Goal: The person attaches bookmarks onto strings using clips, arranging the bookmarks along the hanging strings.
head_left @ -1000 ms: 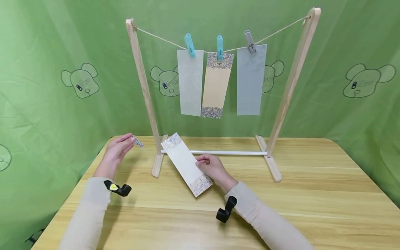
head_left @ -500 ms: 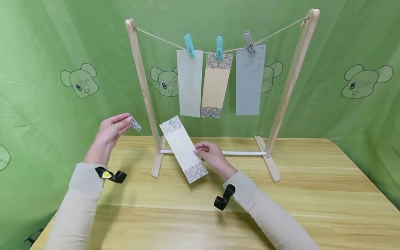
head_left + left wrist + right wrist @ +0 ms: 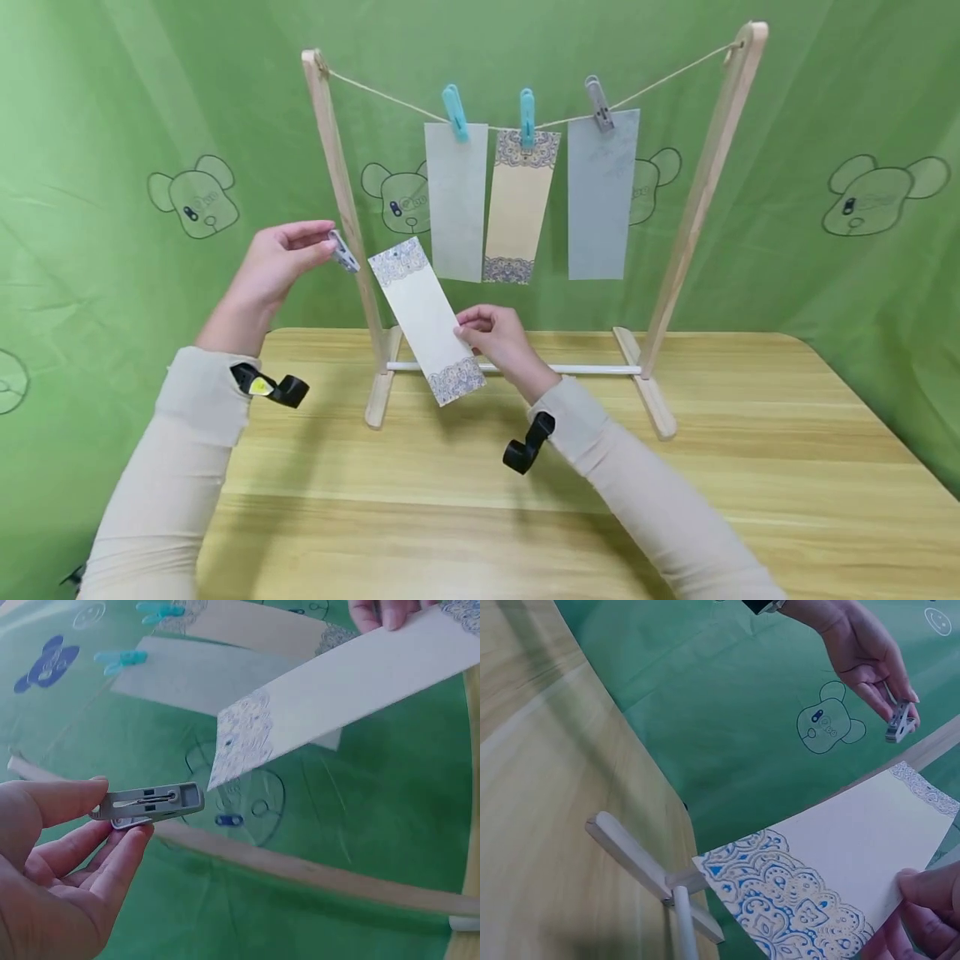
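Note:
My left hand (image 3: 281,262) pinches a grey clothespin (image 3: 154,801) by its handle end, beside the rack's left post (image 3: 348,212). In the left wrist view the clip's nose points toward the corner of a white card. That white card (image 3: 427,321), with blue lace-like bands at both ends, is held by its right edge between the thumb and fingers of my right hand (image 3: 502,337). It tilts to the left, raised above the table and in front of the rack. From the right wrist view, its lower patterned band (image 3: 780,900) shows close up.
A string (image 3: 382,100) spans the wooden rack. On it hang a pale card (image 3: 456,208) and a beige patterned card (image 3: 521,208) under blue clothespins, and a grey-blue card (image 3: 602,200) under a grey clothespin. A white bar (image 3: 592,369) joins the feet on the wooden table (image 3: 450,517).
Both hands have risen from near the table, lifting the clothespin and the white card. The card has shifted slightly left, and the left hand now reaches the left post.

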Demonstrator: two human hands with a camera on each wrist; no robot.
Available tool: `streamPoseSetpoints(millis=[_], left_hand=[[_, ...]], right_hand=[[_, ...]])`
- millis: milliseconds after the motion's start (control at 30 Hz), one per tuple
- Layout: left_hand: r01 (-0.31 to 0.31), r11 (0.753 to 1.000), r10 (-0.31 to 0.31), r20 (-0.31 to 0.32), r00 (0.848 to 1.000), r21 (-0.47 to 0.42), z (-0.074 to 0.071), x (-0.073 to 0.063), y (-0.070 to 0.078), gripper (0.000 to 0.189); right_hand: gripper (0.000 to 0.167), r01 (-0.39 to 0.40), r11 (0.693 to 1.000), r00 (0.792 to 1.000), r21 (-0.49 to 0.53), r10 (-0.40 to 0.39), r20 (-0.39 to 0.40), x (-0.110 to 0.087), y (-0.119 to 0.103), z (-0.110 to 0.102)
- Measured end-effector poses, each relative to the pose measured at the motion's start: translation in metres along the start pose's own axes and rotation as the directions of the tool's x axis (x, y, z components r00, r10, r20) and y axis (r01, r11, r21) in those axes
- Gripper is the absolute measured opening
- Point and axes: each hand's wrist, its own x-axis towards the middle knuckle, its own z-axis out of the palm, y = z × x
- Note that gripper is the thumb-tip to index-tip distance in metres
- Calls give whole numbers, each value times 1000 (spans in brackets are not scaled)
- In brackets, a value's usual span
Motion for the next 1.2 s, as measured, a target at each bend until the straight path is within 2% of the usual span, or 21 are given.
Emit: streamPoseSetpoints(millis=[67,133,300,600,733,933,1200], left_hand=[[-16,998,16,4,1000,58,3,2,8,41],[-29,998,29,1,1000,47,6,4,17,43],[-76,996,74,-37,997,-47,18,14,37,44],[-80,997,79,-73,994,-4,33,33,68,41],[-99,993,91,-103,990,-67,36,40,77,38],[-127,979,98,-179,979,-160,41,48,94,28],[-150,975,99,-281,955,-166,51,63,120,25]], right_hand=[[18,18,1000,1000,7,-18,-3,3,-6,0],[18,42,999,999,14,-42,-10,6,-11,0],[18,78,995,996,56,-75,-40,14,-21,-1],[20,110,992,992,67,-106,-73,22,-34,1],[20,135,990,987,51,-129,-95,25,-41,2],[21,129,988,987,85,-120,-105,29,-52,4],[22,139,987,983,81,-127,-132,35,-63,6]])
